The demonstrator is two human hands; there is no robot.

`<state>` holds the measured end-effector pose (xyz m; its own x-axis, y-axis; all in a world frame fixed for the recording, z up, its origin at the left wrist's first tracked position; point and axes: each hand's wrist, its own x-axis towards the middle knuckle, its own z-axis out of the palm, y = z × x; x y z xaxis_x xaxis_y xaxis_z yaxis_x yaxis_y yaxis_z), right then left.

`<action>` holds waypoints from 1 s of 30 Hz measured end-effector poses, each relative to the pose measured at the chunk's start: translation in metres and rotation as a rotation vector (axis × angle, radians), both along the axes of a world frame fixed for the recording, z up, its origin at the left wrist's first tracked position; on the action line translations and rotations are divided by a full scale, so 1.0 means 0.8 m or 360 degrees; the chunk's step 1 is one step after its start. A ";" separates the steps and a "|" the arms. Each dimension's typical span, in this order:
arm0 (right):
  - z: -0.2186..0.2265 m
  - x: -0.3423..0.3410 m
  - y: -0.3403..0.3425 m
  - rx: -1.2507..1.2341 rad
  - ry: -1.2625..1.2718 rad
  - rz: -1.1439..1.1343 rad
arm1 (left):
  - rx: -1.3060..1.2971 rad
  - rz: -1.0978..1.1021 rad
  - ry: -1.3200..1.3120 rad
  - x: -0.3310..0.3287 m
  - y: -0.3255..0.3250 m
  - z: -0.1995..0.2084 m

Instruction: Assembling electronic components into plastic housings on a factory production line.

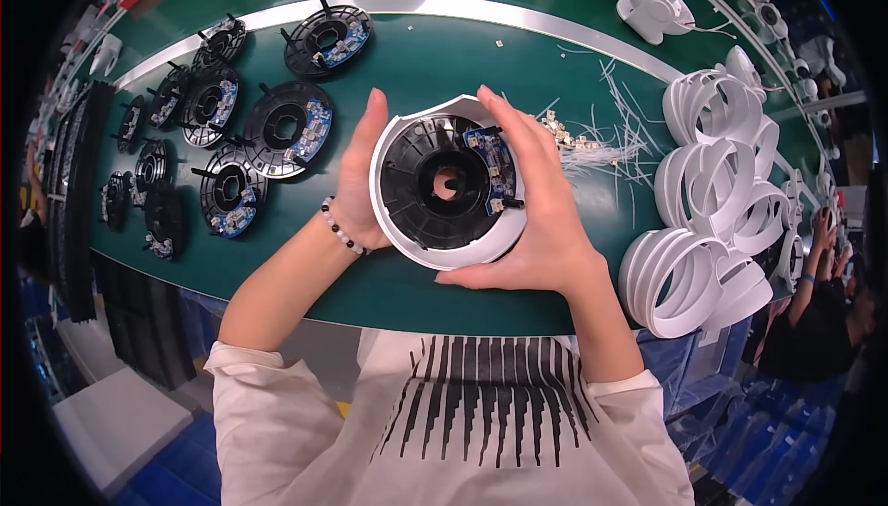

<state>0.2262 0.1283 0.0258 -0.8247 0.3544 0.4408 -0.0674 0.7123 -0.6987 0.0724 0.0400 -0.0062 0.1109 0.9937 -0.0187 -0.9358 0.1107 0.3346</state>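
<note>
Between my hands, over the front of the green table, I hold a round white plastic housing (393,225). Inside its rim sits a black disc (407,182) with a central hole and a blue circuit board (495,168) along its right side. My left hand (359,173) grips the housing's left side, thumb pointing up, with a bead bracelet at the wrist. My right hand (546,201) wraps the right side, its fingers along the upper rim and its thumb under the lower edge. A fingertip shows through the disc's hole.
Several black discs with circuit boards (287,127) lie at the left. White rings (684,275) stand stacked at the right. Loose white cable ties (615,141) and small connectors (573,136) lie right of centre. A white housing on a base (655,8) stands behind. Another person's arm (814,256) shows far right.
</note>
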 end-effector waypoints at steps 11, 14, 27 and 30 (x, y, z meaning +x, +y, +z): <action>0.008 -0.004 -0.002 0.0101 -0.0057 -0.0010 | -0.0137 0.0120 0.0063 0.002 -0.004 0.001; 0.004 -0.005 -0.007 0.0113 -0.0070 -0.0105 | -0.0125 0.0232 0.0081 0.008 -0.007 0.000; -0.009 0.000 -0.019 -0.0063 -0.0015 -0.0291 | -0.0341 0.0358 0.0120 0.014 0.000 0.001; -0.027 0.003 -0.013 -0.0204 -0.0103 -0.0284 | -0.0433 0.0393 0.0311 0.008 0.016 0.006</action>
<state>0.2283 0.1178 0.0041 -0.7689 0.5468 0.3312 0.0993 0.6139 -0.7831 0.0791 0.0530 -0.0017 -0.1615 0.9460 -0.2811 -0.8673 -0.0002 0.4978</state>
